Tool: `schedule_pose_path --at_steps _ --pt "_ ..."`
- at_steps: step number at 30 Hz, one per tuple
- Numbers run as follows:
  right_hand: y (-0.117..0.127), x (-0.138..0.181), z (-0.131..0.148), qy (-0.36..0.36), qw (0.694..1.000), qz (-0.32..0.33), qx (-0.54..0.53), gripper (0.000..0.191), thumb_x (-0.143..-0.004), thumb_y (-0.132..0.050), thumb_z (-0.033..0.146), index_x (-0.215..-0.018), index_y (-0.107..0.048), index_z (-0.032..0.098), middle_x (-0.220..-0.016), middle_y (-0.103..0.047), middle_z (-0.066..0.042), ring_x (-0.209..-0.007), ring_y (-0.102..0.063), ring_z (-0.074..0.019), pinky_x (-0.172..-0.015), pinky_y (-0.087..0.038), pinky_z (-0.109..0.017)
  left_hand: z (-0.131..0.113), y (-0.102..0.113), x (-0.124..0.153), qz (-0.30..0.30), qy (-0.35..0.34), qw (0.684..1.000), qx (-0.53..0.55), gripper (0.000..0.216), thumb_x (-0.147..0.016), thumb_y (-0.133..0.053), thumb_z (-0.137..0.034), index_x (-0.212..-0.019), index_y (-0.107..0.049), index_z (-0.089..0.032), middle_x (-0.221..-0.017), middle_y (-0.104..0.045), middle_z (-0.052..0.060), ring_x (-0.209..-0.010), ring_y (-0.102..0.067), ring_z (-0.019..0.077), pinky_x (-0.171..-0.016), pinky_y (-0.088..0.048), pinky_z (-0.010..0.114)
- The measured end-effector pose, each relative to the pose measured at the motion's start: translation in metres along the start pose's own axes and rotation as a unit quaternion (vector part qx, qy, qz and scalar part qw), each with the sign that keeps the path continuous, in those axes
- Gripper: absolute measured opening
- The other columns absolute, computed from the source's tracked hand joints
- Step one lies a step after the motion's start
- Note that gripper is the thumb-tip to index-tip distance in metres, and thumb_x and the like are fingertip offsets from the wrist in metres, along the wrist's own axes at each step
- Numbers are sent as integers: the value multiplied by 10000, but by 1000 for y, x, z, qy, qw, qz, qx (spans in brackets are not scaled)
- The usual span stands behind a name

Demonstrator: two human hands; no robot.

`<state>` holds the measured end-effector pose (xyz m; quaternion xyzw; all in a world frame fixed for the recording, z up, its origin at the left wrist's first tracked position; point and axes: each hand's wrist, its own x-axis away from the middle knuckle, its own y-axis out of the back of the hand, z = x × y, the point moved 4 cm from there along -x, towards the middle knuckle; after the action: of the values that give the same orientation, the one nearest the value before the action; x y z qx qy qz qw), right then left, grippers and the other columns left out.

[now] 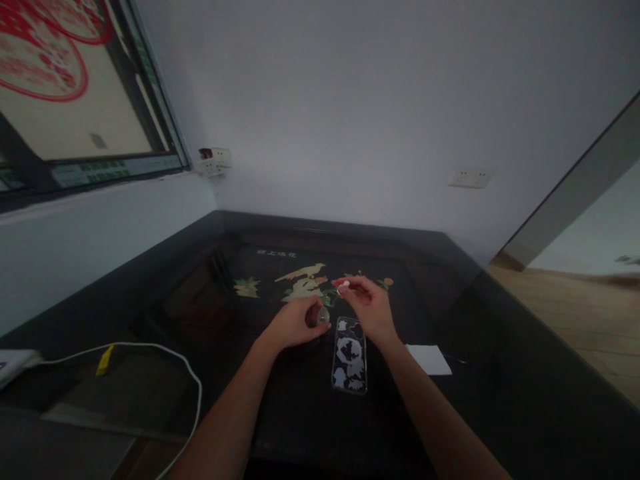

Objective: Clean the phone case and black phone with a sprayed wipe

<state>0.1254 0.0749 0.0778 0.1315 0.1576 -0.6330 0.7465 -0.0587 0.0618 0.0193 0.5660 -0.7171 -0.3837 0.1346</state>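
Note:
My left hand (pixel 295 323) is curled around a small clear bottle (pixel 323 315), held just above the dark table (pixel 280 407). My right hand (pixel 367 303) pinches a small white piece (pixel 344 287), perhaps a cap or swab, between thumb and fingertips, a little above and right of the bottle. A clear phone case (pixel 350 355) with white patterned shapes lies flat on the table directly below both hands.
A white sheet (pixel 429 359) lies to the right of the case. A white cable (pixel 150 353) with a yellow tag loops over the left side from a white device (pixel 13 363). The table has an inlaid bird and flower design (pixel 305 280). Wall sockets (pixel 215 162) sit in the corner.

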Motion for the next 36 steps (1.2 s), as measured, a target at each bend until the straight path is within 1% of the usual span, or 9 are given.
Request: schedule_pose_path --at_steps 4,8,12,14,18,21,27,33,36 --pt "-11 1 -18 2 1000 4 -5 198 -875 -749 386 -978 -756 217 -1060 -794 -79 -1012 -739 -239 -930 -584 -394 -2 0 1 1 -8 1000 0 251 -794 -737 -400 -903 -612 -213 -719 -610 -14 -618 -554 154 -592 -382 265" --pt "-14 6 -34 -18 999 26 -3 213 -873 -748 394 -989 -765 217 -1068 -790 -81 -988 -736 -243 -908 -585 -391 -3 1 1 7 -12 1000 -6 273 -796 -735 -422 -931 -630 -210 -727 -608 -16 -614 -545 149 -582 -372 259" --pt "-18 11 -39 -30 998 52 36 204 -875 -740 380 -1001 -779 225 -1011 -793 -63 -936 -732 -237 -855 -577 -366 -4 0 1 15 -12 1000 -1 502 -806 -724 -401 -1263 -623 -220 -725 -627 -18 -592 -550 154 -563 -367 257" --pt "-20 14 -39 -26 995 61 79 181 -874 -738 370 -979 -781 230 -969 -793 -46 -888 -725 -228 -833 -567 -355 -4 -1 1 20 -14 1000 5 544 -818 -709 -384 -1326 -599 -227 -728 -639 -15 -593 -563 158 -567 -378 258" --pt "-21 18 -40 -7 985 72 154 169 -855 -761 350 -980 -786 239 -963 -795 -29 -869 -712 -220 -858 -540 -353 -4 -2 1 9 -24 1000 5 334 -824 -686 -351 -1130 -662 -218 -804 -676 10 -662 -602 169 -620 -419 264" --pt "-19 20 -43 14 981 73 180 183 -847 -777 353 -990 -785 239 -989 -793 -36 -917 -709 -225 -882 -524 -350 -3 -1 0 7 -23 1000 1 259 -819 -685 -339 -1046 -654 -218 -820 -675 13 -675 -601 169 -634 -429 265" --pt "-16 21 -41 43 974 93 204 193 -872 -752 338 -1037 -766 236 -1023 -782 -40 -951 -701 -217 -877 -513 -335 -3 0 -1 8 -26 1000 0 239 -801 -704 -326 -1005 -644 -216 -858 -679 18 -715 -604 171 -655 -436 263" --pt "-12 22 -37 20 974 119 194 195 -908 -698 308 -1076 -770 238 -1054 -790 -35 -896 -702 -207 -827 -521 -322 -1 -3 0 19 -10 1000 4 281 -834 -697 -429 -995 -632 -208 -761 -642 0 -639 -572 156 -600 -409 257" --pt "-11 21 -35 12 975 117 187 177 -906 -701 304 -1054 -771 236 -1025 -792 -26 -853 -695 -201 -796 -516 -314 1 -5 0 23 -7 1000 14 261 -847 -683 -427 -965 -613 -205 -736 -628 -8 -619 -563 148 -583 -395 251"
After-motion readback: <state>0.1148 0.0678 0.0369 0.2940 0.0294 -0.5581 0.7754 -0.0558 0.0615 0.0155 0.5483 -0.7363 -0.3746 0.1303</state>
